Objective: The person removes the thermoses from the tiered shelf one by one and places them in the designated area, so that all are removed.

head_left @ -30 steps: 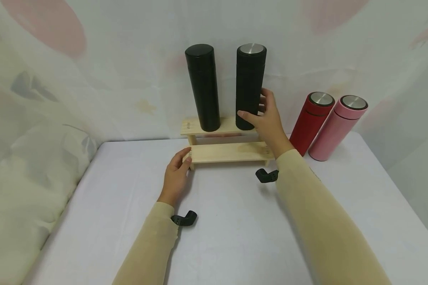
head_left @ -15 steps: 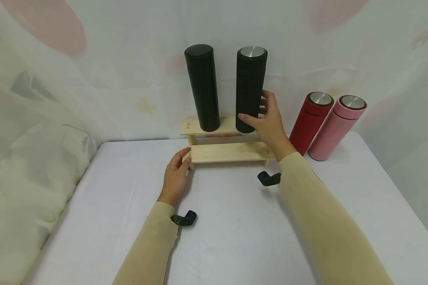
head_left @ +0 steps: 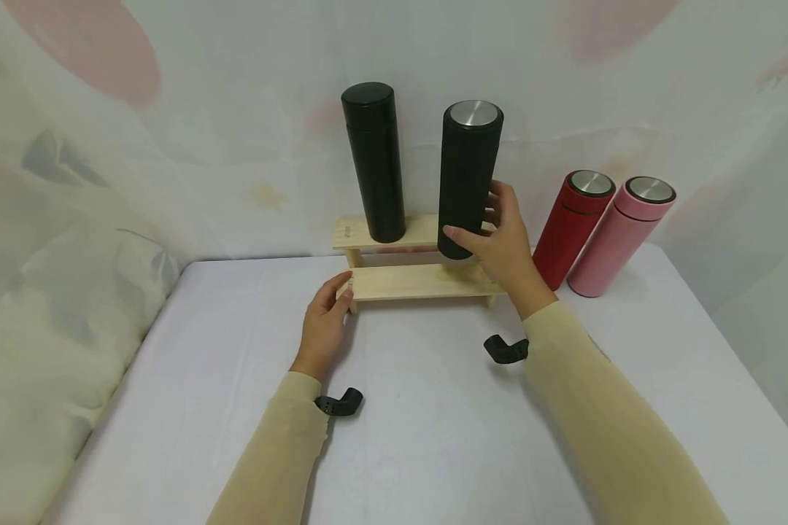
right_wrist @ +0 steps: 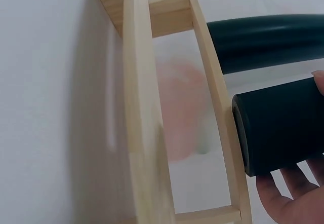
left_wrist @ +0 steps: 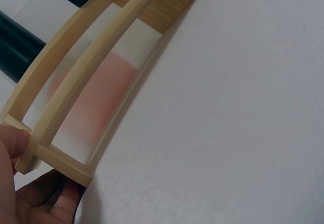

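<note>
A two-tier wooden rack [head_left: 420, 282] stands against the back curtain. My left hand [head_left: 324, 324] grips the left end of its lower tier; in the left wrist view the thumb lies at the front board and the fingers bend around the end leg [left_wrist: 66, 165]. With thumb and fingers around its lower part, my right hand [head_left: 504, 248] holds a black thermos with a silver lid [head_left: 470, 175]. Its base [right_wrist: 242, 135] is at the front edge of the upper tier in the right wrist view; contact is unclear. An all-black thermos [head_left: 376, 168] stands on the upper tier's left half.
A red thermos [head_left: 573, 226] and a pink thermos [head_left: 620, 237], both silver-lidded, stand side by side on the white tablecloth [head_left: 407, 437] right of the rack. A patterned curtain [head_left: 236, 131] hangs close behind. Pale fabric [head_left: 59, 328] rises along the left side.
My right hand has brought the silver-lidded black thermos forward and slightly right, from over the upper tier to its front edge. My left hand stays in place on the rack.
</note>
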`<action>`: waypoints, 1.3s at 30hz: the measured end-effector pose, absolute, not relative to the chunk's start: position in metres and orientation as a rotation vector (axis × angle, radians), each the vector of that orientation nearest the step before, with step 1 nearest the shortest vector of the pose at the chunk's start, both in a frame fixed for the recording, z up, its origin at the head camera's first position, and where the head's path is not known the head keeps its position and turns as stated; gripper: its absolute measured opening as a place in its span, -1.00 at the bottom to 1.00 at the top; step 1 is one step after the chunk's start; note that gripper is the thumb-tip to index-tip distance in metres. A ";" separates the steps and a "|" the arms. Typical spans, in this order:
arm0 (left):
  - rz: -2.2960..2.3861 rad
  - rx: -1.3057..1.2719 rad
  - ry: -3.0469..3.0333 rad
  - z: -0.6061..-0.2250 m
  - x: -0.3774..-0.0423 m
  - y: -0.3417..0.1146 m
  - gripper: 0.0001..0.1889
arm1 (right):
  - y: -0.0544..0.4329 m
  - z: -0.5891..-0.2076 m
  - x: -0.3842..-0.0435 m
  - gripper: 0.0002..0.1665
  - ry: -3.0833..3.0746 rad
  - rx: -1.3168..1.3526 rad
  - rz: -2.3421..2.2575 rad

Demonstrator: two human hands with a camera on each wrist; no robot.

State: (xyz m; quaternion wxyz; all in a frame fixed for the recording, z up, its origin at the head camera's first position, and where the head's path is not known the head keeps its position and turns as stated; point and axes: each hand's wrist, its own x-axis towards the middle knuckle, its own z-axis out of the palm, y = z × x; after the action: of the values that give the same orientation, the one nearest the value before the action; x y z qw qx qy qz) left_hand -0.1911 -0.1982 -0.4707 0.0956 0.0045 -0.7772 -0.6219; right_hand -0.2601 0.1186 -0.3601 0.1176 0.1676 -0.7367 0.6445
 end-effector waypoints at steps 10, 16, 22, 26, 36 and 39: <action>-1.836 0.016 -2.310 -0.472 -0.190 -0.196 -0.55 | 0.130 -0.373 -0.233 -0.03 -2.091 0.501 1.886; -1.820 0.031 -2.328 -0.473 -0.190 -0.198 -0.56 | 0.138 -0.379 -0.218 -0.03 -2.073 0.515 1.862; -1.824 0.023 -2.323 -0.472 -0.190 -0.198 -0.56 | 0.148 -0.382 -0.205 -0.01 -2.081 0.532 1.852; -1.823 0.022 -2.323 -0.471 -0.190 -0.198 -0.56 | 0.155 -0.386 -0.196 -0.02 -2.110 0.540 1.833; -1.822 0.017 -2.316 -0.472 -0.190 -0.197 -0.56 | 0.173 -0.399 -0.175 -0.01 -2.175 0.568 1.693; -1.836 0.014 -2.309 -0.472 -0.190 -0.197 -0.56 | 0.180 -0.405 -0.171 0.00 -2.197 0.549 1.674</action>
State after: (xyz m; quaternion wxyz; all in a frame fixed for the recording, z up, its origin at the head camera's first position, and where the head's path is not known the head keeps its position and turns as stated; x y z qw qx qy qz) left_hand -0.1898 -0.1971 -0.4722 0.0958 0.0048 -0.7792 -0.6194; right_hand -0.1714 0.1798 -0.4046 0.1621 0.1922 -0.7699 0.5866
